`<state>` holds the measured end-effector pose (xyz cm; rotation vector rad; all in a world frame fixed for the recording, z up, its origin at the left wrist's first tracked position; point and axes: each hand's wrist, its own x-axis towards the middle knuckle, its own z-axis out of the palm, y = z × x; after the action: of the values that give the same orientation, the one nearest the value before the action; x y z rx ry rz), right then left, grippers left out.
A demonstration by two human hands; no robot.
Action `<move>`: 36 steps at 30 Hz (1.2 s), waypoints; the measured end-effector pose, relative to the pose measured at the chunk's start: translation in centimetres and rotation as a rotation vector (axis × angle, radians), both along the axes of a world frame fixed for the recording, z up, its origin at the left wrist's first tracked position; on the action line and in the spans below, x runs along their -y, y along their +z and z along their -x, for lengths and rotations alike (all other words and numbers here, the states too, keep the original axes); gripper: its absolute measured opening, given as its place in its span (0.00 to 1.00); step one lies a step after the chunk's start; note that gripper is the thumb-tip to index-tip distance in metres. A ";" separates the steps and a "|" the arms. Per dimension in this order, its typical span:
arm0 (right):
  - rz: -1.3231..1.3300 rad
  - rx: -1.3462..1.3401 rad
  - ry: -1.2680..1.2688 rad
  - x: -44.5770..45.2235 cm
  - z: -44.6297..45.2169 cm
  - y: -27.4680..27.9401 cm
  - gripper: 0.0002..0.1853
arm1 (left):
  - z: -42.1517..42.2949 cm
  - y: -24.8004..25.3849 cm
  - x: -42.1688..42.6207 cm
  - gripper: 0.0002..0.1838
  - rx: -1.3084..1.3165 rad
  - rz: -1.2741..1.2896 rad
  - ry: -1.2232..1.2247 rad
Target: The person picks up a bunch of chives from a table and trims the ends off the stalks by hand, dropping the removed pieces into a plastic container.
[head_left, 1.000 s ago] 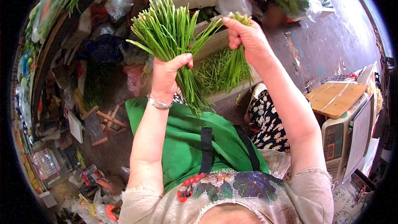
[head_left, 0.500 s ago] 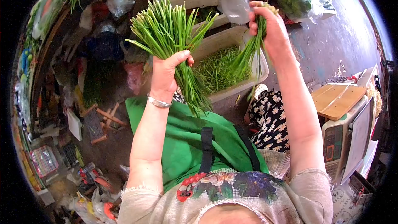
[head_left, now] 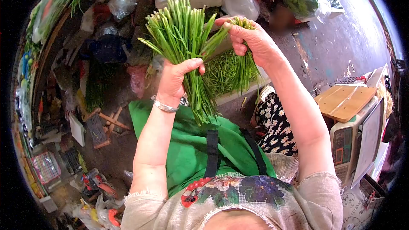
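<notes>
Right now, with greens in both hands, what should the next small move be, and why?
Probably draw the right hand slightly away, easing out the splayed stems at its fingertips. Those stems lean out from the large bunch toward its thumb and forefinger; that hand also holds a smaller bunch, while the left hand grips the large one.

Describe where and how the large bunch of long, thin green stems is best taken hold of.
The large bunch is probably best gripped at its waist, from the left, as the left hand does, thumb across the front. Its stems fan out above there and lie closer together below, while the right hand, holding a smaller bunch of green stems, crowds the other side.
</notes>
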<state>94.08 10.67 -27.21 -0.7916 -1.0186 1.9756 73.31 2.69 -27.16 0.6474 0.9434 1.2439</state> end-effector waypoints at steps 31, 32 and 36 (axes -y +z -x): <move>-0.619 1.043 -0.402 -1.5 -2.2 -0.9 0.14 | 2.4 -0.2 -0.5 0.14 0.095 0.025 0.103; -0.645 1.174 -0.330 -1.5 -2.2 -0.8 0.13 | 2.5 -0.2 -0.5 0.13 0.086 0.011 0.087; -0.688 1.394 -0.138 -1.2 -1.8 -1.4 0.13 | 2.9 -0.4 -0.7 0.15 0.143 0.029 0.130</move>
<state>95.84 11.88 -28.65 -1.7480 -2.1206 0.5918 70.44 3.37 -27.57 0.4732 0.8934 1.3702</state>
